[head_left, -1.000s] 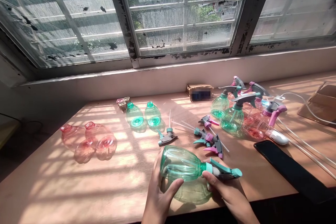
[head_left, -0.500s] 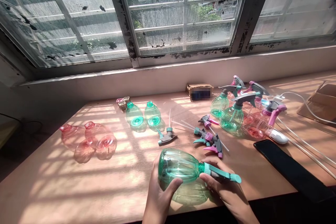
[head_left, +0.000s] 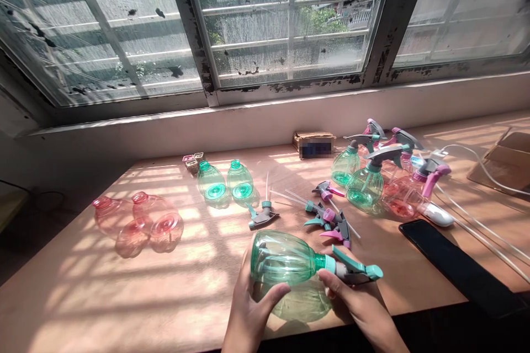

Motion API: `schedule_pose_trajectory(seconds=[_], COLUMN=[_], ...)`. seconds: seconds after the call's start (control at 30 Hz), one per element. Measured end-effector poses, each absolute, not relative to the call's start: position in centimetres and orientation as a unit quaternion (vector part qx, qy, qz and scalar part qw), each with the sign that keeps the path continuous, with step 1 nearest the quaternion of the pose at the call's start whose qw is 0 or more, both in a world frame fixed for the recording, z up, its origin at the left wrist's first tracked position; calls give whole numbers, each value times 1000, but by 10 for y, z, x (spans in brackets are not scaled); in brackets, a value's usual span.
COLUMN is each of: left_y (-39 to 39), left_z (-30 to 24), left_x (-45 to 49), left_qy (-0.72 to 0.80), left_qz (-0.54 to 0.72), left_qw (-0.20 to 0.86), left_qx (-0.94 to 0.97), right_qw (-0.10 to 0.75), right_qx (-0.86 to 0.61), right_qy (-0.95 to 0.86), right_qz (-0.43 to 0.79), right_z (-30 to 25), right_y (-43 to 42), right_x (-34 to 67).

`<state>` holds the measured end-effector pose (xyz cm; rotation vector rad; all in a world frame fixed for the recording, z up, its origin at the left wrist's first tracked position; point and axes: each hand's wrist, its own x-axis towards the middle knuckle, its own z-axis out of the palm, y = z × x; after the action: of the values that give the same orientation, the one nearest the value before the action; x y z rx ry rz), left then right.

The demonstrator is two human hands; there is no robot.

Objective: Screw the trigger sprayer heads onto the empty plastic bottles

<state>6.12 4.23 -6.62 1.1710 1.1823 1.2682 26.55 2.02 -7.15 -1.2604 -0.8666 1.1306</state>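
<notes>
A clear green spray bottle (head_left: 284, 259) lies on its side just above the table, held between both hands. My left hand (head_left: 250, 309) wraps round its body from below, thumb on the front. My right hand (head_left: 360, 303) grips the grey and teal trigger head (head_left: 354, 271) at the bottle's neck. Loose trigger heads (head_left: 331, 220) with white tubes lie just behind the bottle.
Two pink headless bottles (head_left: 141, 223) lie at the left, two green ones (head_left: 226, 182) in the middle. Several assembled sprayers (head_left: 372, 179) stand at the right. A black phone (head_left: 447, 262) lies near the front edge, with white cables (head_left: 484, 226), a cardboard piece and a small box (head_left: 314, 143) nearby.
The trigger head has turned on the bottle's neck between my right fingers, and the bottle has shifted slightly. Both hands stay in the same place.
</notes>
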Motion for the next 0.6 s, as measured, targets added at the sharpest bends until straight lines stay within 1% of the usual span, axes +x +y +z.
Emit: schedule_pose_trajectory(seconds=[0.13,0.27,0.33,0.47,0.53,0.6], left_y=[41,39,38,37,38,39], left_z=[-71,-72,-70,-63,-63,-65], left_x=[61,64,64,63,62,62], left_qy=[486,491,490,479,484,484], left_qz=[504,520,525,533,533,532], left_qw=[529,508,496,506,507,511], left_qx=[479,480,489,481,474,470], right_qw=[579,591,574,534,523,530], right_qx=[-543,-493,-495,-536,-537,-517], right_qy=[-379,-388,-412,-459,-462,-444], right_qz=[475,507,506,465,474,505], right_z=[-75,-67,-62,-56,-55,-56], right_y=[20,19,18,17,17,17], right_x=[268,268,269,269,269,269])
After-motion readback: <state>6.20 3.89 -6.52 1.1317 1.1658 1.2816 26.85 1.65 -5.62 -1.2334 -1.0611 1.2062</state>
